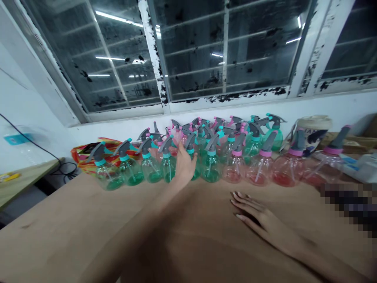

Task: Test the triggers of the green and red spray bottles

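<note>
My left hand (185,164) reaches in among the front row of spray bottles, its thumb raised apart. One finger points up against a pink spray bottle (178,136) behind the row. The other fingertips are hidden, so whether they grip is unclear. On either side of this hand stand clear green spray bottles with grey trigger heads and teal collars, such as one bottle (211,171). Pink spray bottles (259,173) with pink collars continue the row to the right. Both kinds hold a little liquid. My right hand (259,214) rests flat on the wooden table (188,236), fingers spread, holding nothing.
Several more spray bottles crowd behind the front row, below a window (224,51). An orange and yellow bag (85,157) lies at the left, a printed pale bag (313,131) at the back right. A side table (32,179) and black cable (63,169) are at left.
</note>
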Demonstrator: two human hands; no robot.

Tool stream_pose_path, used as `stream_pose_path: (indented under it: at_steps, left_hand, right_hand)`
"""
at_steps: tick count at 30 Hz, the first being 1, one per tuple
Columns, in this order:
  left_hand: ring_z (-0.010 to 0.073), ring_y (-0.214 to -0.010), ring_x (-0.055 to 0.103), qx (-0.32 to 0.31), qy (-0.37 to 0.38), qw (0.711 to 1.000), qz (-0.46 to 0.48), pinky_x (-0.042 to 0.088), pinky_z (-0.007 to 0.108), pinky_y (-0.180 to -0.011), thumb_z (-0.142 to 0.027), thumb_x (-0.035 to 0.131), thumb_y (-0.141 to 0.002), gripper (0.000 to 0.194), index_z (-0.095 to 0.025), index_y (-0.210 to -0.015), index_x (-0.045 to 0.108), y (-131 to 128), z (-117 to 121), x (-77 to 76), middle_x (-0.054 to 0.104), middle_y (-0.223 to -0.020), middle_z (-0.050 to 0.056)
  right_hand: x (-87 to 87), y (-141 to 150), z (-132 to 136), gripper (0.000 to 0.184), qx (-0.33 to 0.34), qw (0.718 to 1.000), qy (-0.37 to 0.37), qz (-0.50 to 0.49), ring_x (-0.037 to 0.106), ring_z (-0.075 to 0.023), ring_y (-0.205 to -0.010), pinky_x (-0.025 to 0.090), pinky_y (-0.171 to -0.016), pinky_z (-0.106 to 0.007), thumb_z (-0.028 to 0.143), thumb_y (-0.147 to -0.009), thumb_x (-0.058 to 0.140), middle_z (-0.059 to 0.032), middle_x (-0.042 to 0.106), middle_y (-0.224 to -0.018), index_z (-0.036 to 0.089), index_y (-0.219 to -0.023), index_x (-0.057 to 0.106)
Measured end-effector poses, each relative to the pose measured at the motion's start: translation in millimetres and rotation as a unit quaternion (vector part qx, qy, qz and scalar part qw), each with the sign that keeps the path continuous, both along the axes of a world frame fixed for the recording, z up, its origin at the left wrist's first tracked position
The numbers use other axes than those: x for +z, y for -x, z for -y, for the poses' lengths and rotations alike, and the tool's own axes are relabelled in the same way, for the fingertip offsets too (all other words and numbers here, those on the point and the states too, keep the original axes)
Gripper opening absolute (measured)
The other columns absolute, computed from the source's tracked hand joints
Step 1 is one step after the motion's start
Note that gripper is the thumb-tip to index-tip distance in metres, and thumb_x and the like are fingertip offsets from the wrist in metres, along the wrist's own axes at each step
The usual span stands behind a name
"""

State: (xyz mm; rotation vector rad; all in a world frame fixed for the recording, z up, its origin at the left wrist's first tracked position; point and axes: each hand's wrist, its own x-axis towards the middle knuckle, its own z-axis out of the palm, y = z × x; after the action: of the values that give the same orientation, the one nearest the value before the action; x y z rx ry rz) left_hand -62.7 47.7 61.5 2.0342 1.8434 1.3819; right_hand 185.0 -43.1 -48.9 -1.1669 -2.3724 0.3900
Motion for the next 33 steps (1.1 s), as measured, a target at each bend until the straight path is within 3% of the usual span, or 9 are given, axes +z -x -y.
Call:
stream_pose_path:
  at_steps: [5, 10, 14, 17, 21, 25, 29, 33]
  left_hand:
    - [0.035, -0.118, 0.05, 0.028, 0.003, 0.999, -0.024, 0.042, 0.046, -0.093, -0.016, 0.051, -0.085, 0.065, -0.007, -0.137, 0.013, -2, -6, 7.4, 0.047, -0.13, 0.028]
    - [0.0367, -0.097, 0.062, 0.039, 0.015, 0.998, -0.051, 0.047, 0.047, -0.08, -0.017, 0.055, -0.083, 0.067, -0.007, -0.136, 0.017, 2, -2, 16.4, 0.064, -0.105, 0.024]
    - [0.0368, -0.09, 0.064, 0.039, 0.022, 0.997, -0.058, 0.047, 0.046, -0.074, -0.024, 0.062, -0.079, 0.072, -0.008, -0.135, 0.021, 11, 20, 20.1, 0.064, -0.101, 0.022]
    - [0.0314, -0.082, 0.065, 0.022, 0.031, 0.998, -0.049, 0.049, 0.042, -0.07, -0.033, 0.065, -0.077, 0.074, -0.013, -0.134, 0.022, 20, 48, 18.9, 0.065, -0.094, 0.014]
    - [0.0222, -0.074, 0.065, -0.029, 0.054, 0.998, -0.023, 0.049, 0.035, -0.068, -0.044, 0.064, -0.077, 0.07, -0.022, -0.13, 0.024, 31, 90, 13.4, 0.066, -0.085, 0.003]
    - [0.0214, -0.088, 0.061, -0.116, 0.086, 0.989, 0.028, 0.047, 0.035, -0.077, -0.042, 0.066, -0.076, 0.064, -0.025, -0.126, 0.032, 37, 119, 12.2, 0.063, -0.095, 0.004]
    - [0.0244, -0.098, 0.057, -0.188, 0.187, 0.962, 0.066, 0.046, 0.039, -0.083, -0.041, 0.071, -0.07, 0.066, -0.026, -0.125, 0.037, 35, 127, 19.6, 0.06, -0.108, 0.006]
    - [0.0277, -0.118, 0.045, -0.285, 0.201, 0.932, 0.101, 0.038, 0.042, -0.096, -0.034, 0.075, -0.064, 0.079, -0.029, -0.131, 0.034, 32, 120, 26.5, 0.048, -0.129, 0.007]
  right_hand:
    - [-0.2, 0, 0, 0.046, -0.001, 1.0, 0.005, -0.012, 0.033, -0.0219, -0.13, 0.027, -0.108, -0.046, 0.044, -0.09, 0.041, -0.0018, 0.041, -0.14, 0.026, -0.132, 0.044]
    - [-2.6, -1, -1, 0.047, 0.0, 1.0, 0.005, -0.011, 0.032, -0.0213, -0.131, 0.027, -0.108, -0.046, 0.044, -0.09, 0.04, -0.0018, 0.04, -0.141, 0.026, -0.133, 0.043]
    - [-4.6, -1, -2, 0.045, 0.002, 1.0, -0.008, -0.018, 0.034, -0.0216, -0.13, 0.028, -0.108, -0.046, 0.043, -0.09, 0.041, -0.0016, 0.042, -0.14, 0.027, -0.132, 0.045]
    - [-3.4, -1, -2, 0.045, 0.001, 1.0, -0.013, -0.009, 0.034, -0.021, -0.13, 0.028, -0.108, -0.045, 0.043, -0.09, 0.041, -0.0023, 0.042, -0.14, 0.025, -0.132, 0.045]
    - [0.0, 0, 0, 0.045, 0.0, 1.0, -0.009, -0.006, 0.035, -0.0217, -0.129, 0.028, -0.108, -0.046, 0.042, -0.09, 0.04, -0.0025, 0.043, -0.139, 0.025, -0.131, 0.045]
    - [-1.4, -1, -1, 0.046, 0.002, 1.0, -0.013, -0.007, 0.035, -0.022, -0.129, 0.028, -0.108, -0.046, 0.043, -0.09, 0.041, -0.0027, 0.043, -0.139, 0.024, -0.132, 0.045]
    - [-5.6, -3, -2, 0.045, 0.007, 1.0, -0.023, -0.009, 0.035, -0.022, -0.129, 0.03, -0.107, -0.047, 0.042, -0.09, 0.042, -0.0017, 0.042, -0.139, 0.026, -0.132, 0.044]
    - [-4.7, -2, -2, 0.045, 0.004, 1.0, -0.029, -0.009, 0.036, -0.0219, -0.129, 0.031, -0.107, -0.046, 0.04, -0.09, 0.042, -0.0023, 0.042, -0.139, 0.026, -0.132, 0.044]
